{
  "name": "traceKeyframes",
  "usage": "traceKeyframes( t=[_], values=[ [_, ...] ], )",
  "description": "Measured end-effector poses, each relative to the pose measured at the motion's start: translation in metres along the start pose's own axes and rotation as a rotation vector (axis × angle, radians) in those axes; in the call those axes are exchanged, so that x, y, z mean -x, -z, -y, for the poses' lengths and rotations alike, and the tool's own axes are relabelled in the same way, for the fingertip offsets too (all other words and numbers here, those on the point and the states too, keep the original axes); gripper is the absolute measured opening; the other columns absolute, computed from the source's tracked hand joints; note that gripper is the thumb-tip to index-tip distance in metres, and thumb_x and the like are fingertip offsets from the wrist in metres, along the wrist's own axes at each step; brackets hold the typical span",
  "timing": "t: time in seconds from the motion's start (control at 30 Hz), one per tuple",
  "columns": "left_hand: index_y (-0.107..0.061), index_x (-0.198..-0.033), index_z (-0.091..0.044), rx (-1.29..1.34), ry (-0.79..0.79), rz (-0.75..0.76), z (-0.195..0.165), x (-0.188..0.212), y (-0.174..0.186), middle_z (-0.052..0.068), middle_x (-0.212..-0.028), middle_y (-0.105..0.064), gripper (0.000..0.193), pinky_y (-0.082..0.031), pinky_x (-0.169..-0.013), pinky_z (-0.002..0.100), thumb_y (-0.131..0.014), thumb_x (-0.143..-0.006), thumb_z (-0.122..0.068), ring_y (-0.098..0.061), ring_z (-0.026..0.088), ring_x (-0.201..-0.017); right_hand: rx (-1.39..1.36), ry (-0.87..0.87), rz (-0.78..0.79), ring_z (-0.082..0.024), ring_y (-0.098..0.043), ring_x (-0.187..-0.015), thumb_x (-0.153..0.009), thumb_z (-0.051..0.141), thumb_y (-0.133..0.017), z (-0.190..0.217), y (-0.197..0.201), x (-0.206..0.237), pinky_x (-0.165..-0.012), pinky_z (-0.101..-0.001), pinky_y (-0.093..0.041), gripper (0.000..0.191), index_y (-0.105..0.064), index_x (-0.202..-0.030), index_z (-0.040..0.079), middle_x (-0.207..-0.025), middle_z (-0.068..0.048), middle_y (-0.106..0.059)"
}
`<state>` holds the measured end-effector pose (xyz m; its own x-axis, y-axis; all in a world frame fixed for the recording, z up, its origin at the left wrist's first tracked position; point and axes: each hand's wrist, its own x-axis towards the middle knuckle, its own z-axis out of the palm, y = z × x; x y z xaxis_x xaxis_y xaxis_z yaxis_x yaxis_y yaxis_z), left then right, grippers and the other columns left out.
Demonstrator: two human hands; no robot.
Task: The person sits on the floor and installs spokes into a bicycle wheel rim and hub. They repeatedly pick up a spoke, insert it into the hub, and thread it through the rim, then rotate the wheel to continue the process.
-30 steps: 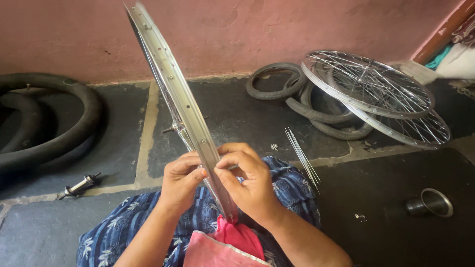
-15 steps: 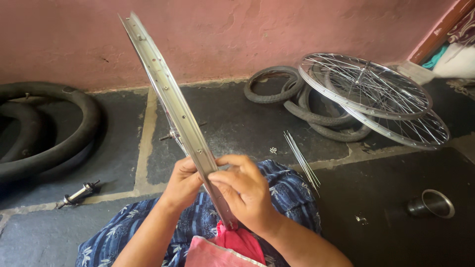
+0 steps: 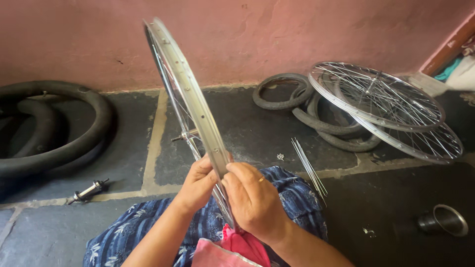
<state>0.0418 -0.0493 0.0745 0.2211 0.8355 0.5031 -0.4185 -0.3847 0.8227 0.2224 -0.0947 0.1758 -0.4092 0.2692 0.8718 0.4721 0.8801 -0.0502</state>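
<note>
The wheel rim [image 3: 190, 101] is standing nearly edge-on in front of the person, its lower arc resting down between the knees over the blue flowered cloth [image 3: 297, 198], its top tilting toward the pink wall [image 3: 277, 34]. Going left to right: black tyres [image 3: 59, 133] are lying at the far left on the dark stone floor [image 3: 123, 217], with a loose hub axle [image 3: 88, 191] near them. The left hand [image 3: 197, 187] is curling around the rim's left edge, fingers pressed against the metal. The right hand [image 3: 255, 202] is closing over the rim's outer face, thumb and fingers pinching at one spot; whether a small part sits under the fingertips cannot be told. This looks like the lacing stage, working at a spoke hole. The following move would call for steadying the rim and keeping the fingertips exactly on that hole. Further right, loose spokes [image 3: 309, 168] are lying on the floor, then two spoked wheels [image 3: 391, 106] leaning over tyres, and a metal cup [image 3: 443, 221].
</note>
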Motion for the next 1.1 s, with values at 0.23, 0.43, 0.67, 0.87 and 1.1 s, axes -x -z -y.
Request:
traceKeyframes(
  t=[0.23, 0.43, 0.67, 0.87, 1.1],
  values=[
    [-0.074, -0.103, 0.000, 0.129, 0.027, -0.027, 0.019, 0.001, 0.012, 0.008, -0.112, -0.066, 0.015, -0.053, -0.090, 0.033, -0.078, -0.096, -0.011, -0.064, 0.018, -0.102, -0.187, -0.160, -0.062, -0.035, -0.066, -0.117, -0.093, 0.002, -0.074, 0.002, -0.006, 0.023, -0.100, -0.0403, -0.056, 0.035, -0.060, -0.124, -0.003, -0.131, -0.019, -0.060],
    [-0.072, -0.117, -0.001, -0.292, -0.030, 0.051, 0.009, -0.004, 0.007, 0.006, -0.121, -0.063, 0.026, -0.043, -0.107, 0.036, -0.065, -0.102, -0.021, -0.055, 0.020, -0.121, -0.365, -0.219, -0.091, -0.040, -0.048, -0.139, -0.090, 0.010, -0.076, 0.001, -0.037, 0.052, -0.118, -0.0497, -0.039, 0.075, -0.032, -0.150, -0.002, -0.150, -0.026, -0.043],
    [-0.064, -0.132, -0.004, -0.473, -0.109, -0.198, -0.020, -0.001, -0.007, 0.013, -0.144, -0.054, 0.035, -0.037, -0.117, 0.042, -0.050, -0.108, -0.025, -0.047, 0.028, -0.135, -0.633, -0.324, -0.093, -0.043, -0.043, -0.146, -0.094, 0.000, -0.068, -0.002, -0.086, 0.076, -0.124, -0.0474, -0.033, 0.085, -0.012, -0.158, -0.008, -0.157, -0.031, -0.037],
    [-0.032, -0.157, 0.002, -1.018, -0.312, -0.352, -0.080, 0.010, -0.008, 0.024, -0.161, -0.034, 0.069, -0.027, -0.125, 0.045, -0.057, -0.097, -0.022, -0.031, 0.036, -0.151, -0.920, -0.449, 0.062, -0.037, -0.054, -0.138, -0.093, 0.004, -0.069, 0.019, -0.133, 0.069, -0.114, -0.0418, -0.046, 0.082, -0.021, -0.159, -0.006, -0.150, -0.025, -0.046],
    [-0.037, -0.152, 0.004, -1.248, -0.212, -0.502, -0.119, 0.025, -0.008, 0.026, -0.156, -0.039, 0.083, -0.030, -0.124, 0.046, -0.073, -0.079, -0.008, -0.039, 0.040, -0.148, -0.918, -0.214, 0.103, -0.037, -0.046, -0.139, -0.096, 0.020, -0.072, 0.052, -0.155, 0.081, -0.122, -0.0450, -0.035, 0.078, -0.031, -0.160, 0.001, -0.147, -0.022, -0.046]
  ],
)
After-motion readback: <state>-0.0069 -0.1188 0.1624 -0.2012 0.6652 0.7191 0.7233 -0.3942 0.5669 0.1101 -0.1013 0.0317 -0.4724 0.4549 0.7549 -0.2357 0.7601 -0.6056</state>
